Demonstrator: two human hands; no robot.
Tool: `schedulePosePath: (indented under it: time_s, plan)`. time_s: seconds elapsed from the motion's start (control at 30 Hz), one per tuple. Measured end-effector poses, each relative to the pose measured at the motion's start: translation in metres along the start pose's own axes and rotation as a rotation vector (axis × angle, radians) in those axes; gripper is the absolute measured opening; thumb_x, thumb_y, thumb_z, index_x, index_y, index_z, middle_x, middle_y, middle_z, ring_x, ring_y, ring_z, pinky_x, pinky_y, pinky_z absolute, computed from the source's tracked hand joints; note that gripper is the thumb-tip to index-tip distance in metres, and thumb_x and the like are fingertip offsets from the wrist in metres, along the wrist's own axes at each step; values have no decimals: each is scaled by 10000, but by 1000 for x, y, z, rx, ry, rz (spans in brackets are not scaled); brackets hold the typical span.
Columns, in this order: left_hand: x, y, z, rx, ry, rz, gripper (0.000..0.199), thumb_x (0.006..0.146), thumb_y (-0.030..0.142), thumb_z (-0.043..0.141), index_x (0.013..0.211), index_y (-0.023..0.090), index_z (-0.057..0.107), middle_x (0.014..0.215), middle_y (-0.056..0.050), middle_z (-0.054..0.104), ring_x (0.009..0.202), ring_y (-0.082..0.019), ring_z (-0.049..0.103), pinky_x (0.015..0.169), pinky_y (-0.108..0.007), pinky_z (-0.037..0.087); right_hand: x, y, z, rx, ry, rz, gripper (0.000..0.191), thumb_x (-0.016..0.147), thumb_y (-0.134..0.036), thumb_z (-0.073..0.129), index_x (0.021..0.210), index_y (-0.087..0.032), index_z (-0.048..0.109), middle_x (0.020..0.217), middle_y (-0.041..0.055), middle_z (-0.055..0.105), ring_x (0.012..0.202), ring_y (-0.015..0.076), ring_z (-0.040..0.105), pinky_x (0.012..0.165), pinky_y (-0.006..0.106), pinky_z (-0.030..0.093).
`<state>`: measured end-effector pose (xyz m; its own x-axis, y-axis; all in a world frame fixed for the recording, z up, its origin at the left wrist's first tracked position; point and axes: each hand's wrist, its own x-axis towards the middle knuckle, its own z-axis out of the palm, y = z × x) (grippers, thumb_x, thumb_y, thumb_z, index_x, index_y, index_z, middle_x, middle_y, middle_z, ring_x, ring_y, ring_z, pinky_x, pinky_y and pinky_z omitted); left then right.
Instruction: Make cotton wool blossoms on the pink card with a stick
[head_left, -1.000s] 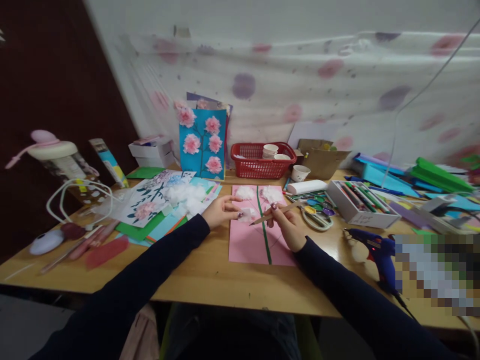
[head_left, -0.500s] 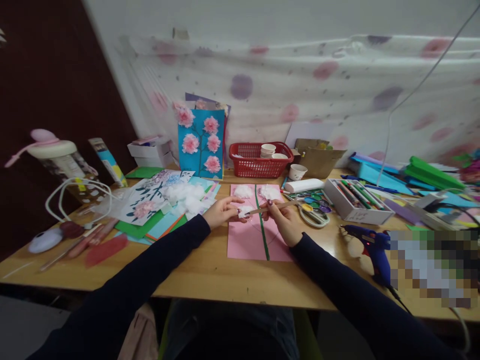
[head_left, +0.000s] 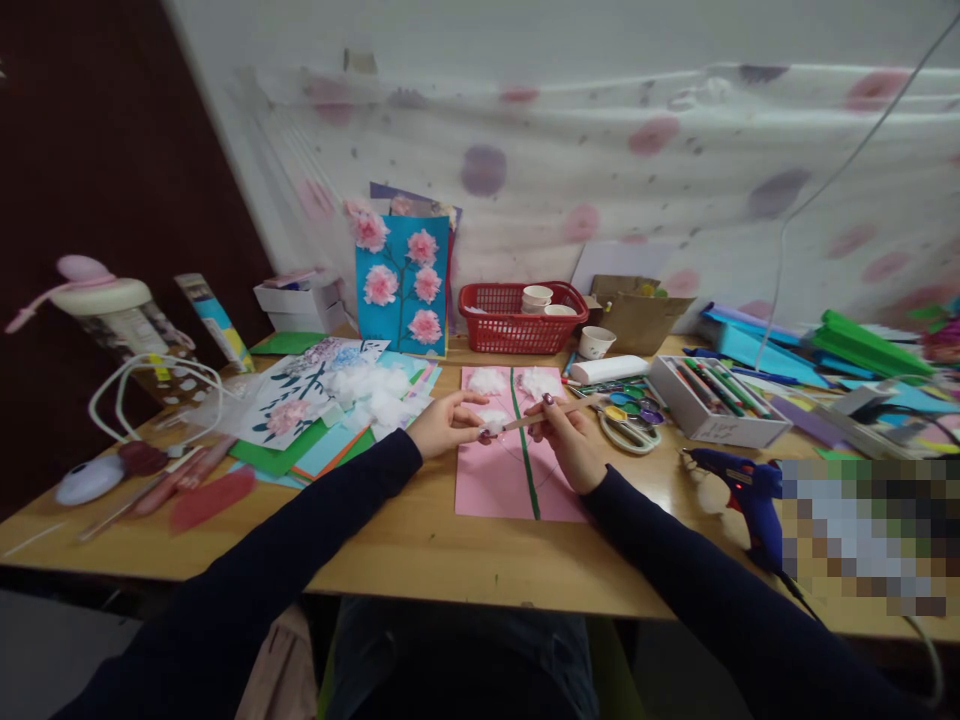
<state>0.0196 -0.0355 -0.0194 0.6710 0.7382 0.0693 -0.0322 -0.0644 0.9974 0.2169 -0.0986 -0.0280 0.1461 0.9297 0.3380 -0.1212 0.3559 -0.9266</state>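
A pink sheet (head_left: 487, 487) with a green stripe (head_left: 530, 470) down its middle lies flat on the desk. White cotton tufts (head_left: 540, 382) sit on its upper half, and another tuft (head_left: 491, 417) is on the left of the stripe. Beside that tuft is my left hand (head_left: 446, 425), its thumb and forefinger spread, their tips close to the cotton; whether they touch it I cannot tell. My right hand (head_left: 564, 440) pinches a flat wooden craft stick (head_left: 581, 403) over the stripe. The stick's left end points at the left thumb.
Loose cotton (head_left: 371, 385) tops a pile of coloured papers on the left. Behind stand a red basket (head_left: 521, 335) with paper cups and a blue flower picture (head_left: 401, 290). Scissors (head_left: 630, 435), a box of markers (head_left: 739, 425) and a blue glue gun (head_left: 750, 500) lie to the right.
The stick's tip has pulled slightly right, away from the cotton by my left fingers. My left thumb and forefinger have spread a little further apart.
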Motion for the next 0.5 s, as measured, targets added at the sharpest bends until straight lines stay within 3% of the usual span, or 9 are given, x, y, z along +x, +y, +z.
schedulePosePath:
  time_s: [0.3, 0.5]
  plan:
    - [-2, 0, 3, 91, 18, -45, 539, 611, 94, 702, 1103, 127, 485, 716, -16, 676, 673, -152, 668, 670, -271, 481, -3, 6, 1, -59, -64, 14, 376, 838, -497, 517, 751, -147, 623, 559, 0, 523, 527, 115, 484, 524, 264, 381]
    - [-2, 2, 1, 55, -3, -31, 585, 577, 74, 720, 1112, 131, 488, 742, -18, 681, 718, -139, 666, 737, -277, 472, -2, 6, -1, -119, -53, -13, 379, 847, -500, 500, 763, -149, 616, 564, -2, 524, 545, 120, 489, 551, 270, 401]
